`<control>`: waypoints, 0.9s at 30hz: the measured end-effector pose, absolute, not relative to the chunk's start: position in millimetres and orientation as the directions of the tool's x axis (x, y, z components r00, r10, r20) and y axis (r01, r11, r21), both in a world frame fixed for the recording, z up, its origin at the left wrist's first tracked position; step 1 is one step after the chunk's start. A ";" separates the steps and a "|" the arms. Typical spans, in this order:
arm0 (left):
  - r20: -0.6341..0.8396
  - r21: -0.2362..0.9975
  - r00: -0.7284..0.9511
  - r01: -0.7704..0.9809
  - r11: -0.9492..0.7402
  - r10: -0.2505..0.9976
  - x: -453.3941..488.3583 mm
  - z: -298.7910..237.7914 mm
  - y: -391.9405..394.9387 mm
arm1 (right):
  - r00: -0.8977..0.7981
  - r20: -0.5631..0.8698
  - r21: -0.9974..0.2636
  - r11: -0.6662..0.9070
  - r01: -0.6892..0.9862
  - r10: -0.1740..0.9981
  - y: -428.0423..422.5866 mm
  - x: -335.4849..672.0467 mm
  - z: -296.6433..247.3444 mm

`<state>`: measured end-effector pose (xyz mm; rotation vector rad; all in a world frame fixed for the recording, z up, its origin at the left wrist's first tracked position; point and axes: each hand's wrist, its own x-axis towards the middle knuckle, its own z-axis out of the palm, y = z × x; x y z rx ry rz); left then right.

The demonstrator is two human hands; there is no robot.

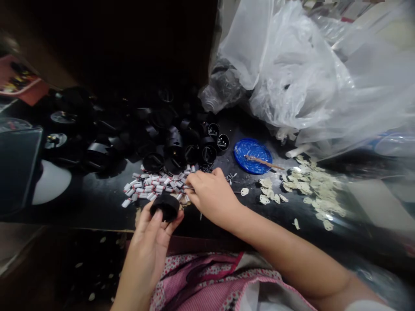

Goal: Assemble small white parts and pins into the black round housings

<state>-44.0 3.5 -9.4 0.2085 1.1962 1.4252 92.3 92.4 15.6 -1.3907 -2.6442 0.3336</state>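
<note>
dim room, black worktop (181,226) running across, glossy in spots. dark recess behind it, clear and whitish plastic bags (292,73) heaped at back right. coral bin (29,88) with small colored bits at far left; dark flat panel (19,164) in front of it, white rounded object (51,182) partly behind the panel. lots of black round housings (175,138) piled along the back, left to center; several show open tops with small pins inside.

center: loose heap of small grey-white cylinders (152,185) with red bands, in front of the housings. small dark screw-like bits (231,178) just right of the right hand. blue round lid (241,162) behind that, brown stick (264,161) lying across it and over its edge. cream flat pieces (324,190) scattered on the right, a few nearer the hands.

left hand (152,235): closed around a black cup (165,207), thumb at its near side, fingers around it. cup is held tilted, near the front edge of the worktop, just in front of the cylinder heap.

right hand (212,194): palm down, fingers drawn together, tips at the right end of the heap. can't tell what's pinched there, fingertips are too small and partly hidden.

pink patterned apron (207,285) below.
</note>
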 end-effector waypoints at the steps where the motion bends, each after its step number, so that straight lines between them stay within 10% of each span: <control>1: -0.496 0.730 -0.269 -0.644 0.229 0.826 -44.0 -10.1 3.5 | -0.572 0.007 -0.216 0.560 0.800 0.820 95.1 89.1 15.1; 17: -0.497 0.763 -0.323 -0.604 0.229 0.805 -36.1 3.3 -2.6 | -0.470 -0.048 -0.465 0.397 0.791 0.881 98.1 117.0 16.9; 27: -0.492 0.823 -0.416 -0.509 0.253 0.765 -38.6 -7.9 -7.1 | -0.504 -0.074 -0.235 0.476 0.848 0.861 102.8 117.7 21.5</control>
